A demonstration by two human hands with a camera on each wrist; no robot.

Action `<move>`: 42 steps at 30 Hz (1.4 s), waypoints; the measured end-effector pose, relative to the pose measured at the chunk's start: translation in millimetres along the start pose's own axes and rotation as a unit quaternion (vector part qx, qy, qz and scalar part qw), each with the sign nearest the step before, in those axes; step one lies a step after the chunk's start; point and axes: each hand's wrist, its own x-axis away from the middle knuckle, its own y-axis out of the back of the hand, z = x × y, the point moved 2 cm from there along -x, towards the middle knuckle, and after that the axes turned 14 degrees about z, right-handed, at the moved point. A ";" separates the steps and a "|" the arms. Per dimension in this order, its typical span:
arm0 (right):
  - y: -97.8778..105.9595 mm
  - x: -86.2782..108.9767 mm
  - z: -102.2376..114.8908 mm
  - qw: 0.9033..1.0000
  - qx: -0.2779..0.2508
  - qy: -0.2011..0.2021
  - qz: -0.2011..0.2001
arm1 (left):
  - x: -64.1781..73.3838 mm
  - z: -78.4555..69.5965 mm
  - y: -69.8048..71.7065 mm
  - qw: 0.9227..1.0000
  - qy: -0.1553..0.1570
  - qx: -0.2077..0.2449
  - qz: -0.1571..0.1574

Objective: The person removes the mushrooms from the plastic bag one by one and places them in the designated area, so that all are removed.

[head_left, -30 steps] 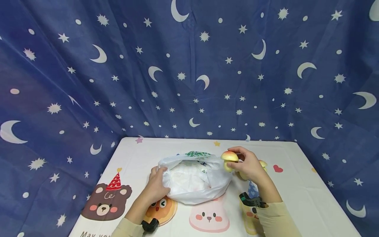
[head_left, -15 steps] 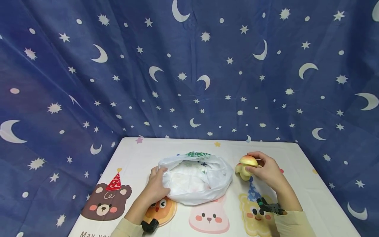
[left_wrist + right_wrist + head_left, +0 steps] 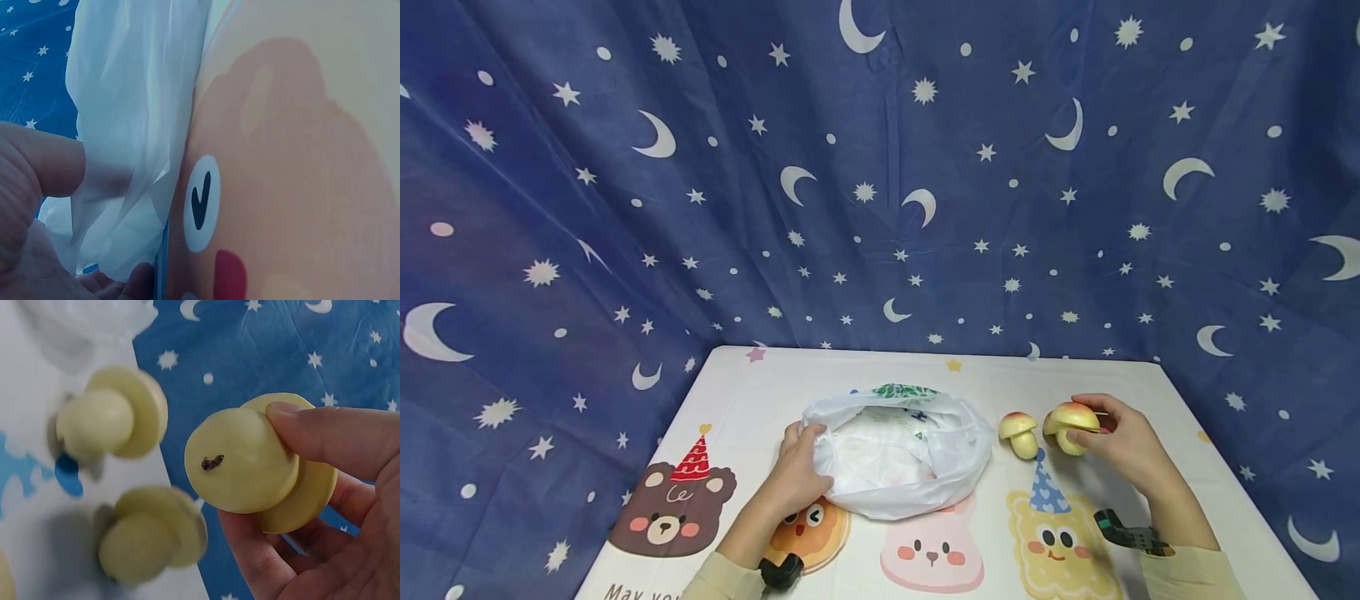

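My left hand (image 3: 801,467) grips the left edge of a white plastic bag (image 3: 910,498). The bag lies with its mouth spread wide; thin white plastic (image 3: 134,112) stands up along the thumb in the left wrist view. To the right, my right hand (image 3: 1123,437) holds a toy mushroom (image 3: 240,462) with a red-tinged yellow cap and a pale stem; its stem end shows a dark mark. Two similar mushrooms rest on the table: one (image 3: 1019,433) just right of the bag, and another (image 3: 147,544) mostly hidden behind the held one in the head view.
A white table cover (image 3: 1157,475) printed with cartoon figures lies underneath, including a bear (image 3: 673,517) at left and a yellow biscuit face (image 3: 1063,558) at right. Behind the table hangs a dark blue cloth (image 3: 880,167) with moons and stars.
My right hand has moved right, away from the bag's mouth, carrying the mushroom. The two mushrooms on the table show more fully. My left hand has stayed on the bag.
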 end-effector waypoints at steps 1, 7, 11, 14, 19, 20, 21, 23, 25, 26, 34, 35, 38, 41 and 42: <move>2.6 1.2 -3.2 1.000 0.003 -0.004 -0.002 | 0.2 -0.1 0.0 1.000 0.000 0.000 0.000; 19.4 3.6 -24.6 1.000 0.006 -0.016 -0.016 | 0.2 0.8 0.2 1.000 0.001 0.000 0.000; 28.5 1.8 -38.8 1.000 0.006 -0.022 -0.016 | 0.0 1.3 0.4 1.000 0.002 0.002 0.000; 31.9 -1.0 -48.7 0.999 0.012 -0.031 -0.014 | -0.4 1.6 0.7 1.000 0.003 0.001 0.001; 33.1 -5.8 -61.1 0.999 0.013 -0.046 -0.008 | -0.9 1.9 0.1 1.000 0.004 0.000 0.001; 33.2 -6.6 -62.7 0.999 0.013 -0.047 -0.005 | -0.8 1.8 0.0 1.000 0.006 0.001 0.001; 33.3 -7.5 -64.2 0.999 0.014 -0.048 -0.002 | -0.9 1.8 -0.2 1.000 0.007 0.001 0.001; 33.5 -9.0 -66.3 0.999 0.017 -0.049 0.005 | -0.7 1.5 -0.4 1.000 0.008 0.002 0.001; 33.7 -10.8 -68.4 0.998 0.024 -0.049 0.012 | -0.4 1.1 -0.7 1.000 0.011 0.004 0.002; 33.7 -11.7 -69.6 0.998 0.027 -0.050 0.015 | -0.2 1.1 -0.9 1.000 0.011 0.005 0.002; 32.7 -16.6 -74.0 0.997 0.039 -0.060 0.031 | 1.8 0.3 0.7 1.000 0.008 0.004 0.001; 32.3 -16.9 -74.5 0.997 0.040 -0.062 0.033 | 1.8 0.3 0.7 1.000 0.008 0.004 0.000; 31.1 -17.5 -76.4 0.996 0.046 -0.071 0.036 | 1.6 0.0 0.8 1.000 0.009 0.004 0.000; 30.3 -17.3 -77.7 0.995 0.050 -0.079 0.042 | 0.7 0.6 0.6 1.000 0.007 0.002 0.000; 30.2 -17.2 -77.9 0.995 0.050 -0.080 0.044 | 0.3 0.9 0.6 1.000 0.006 0.000 0.000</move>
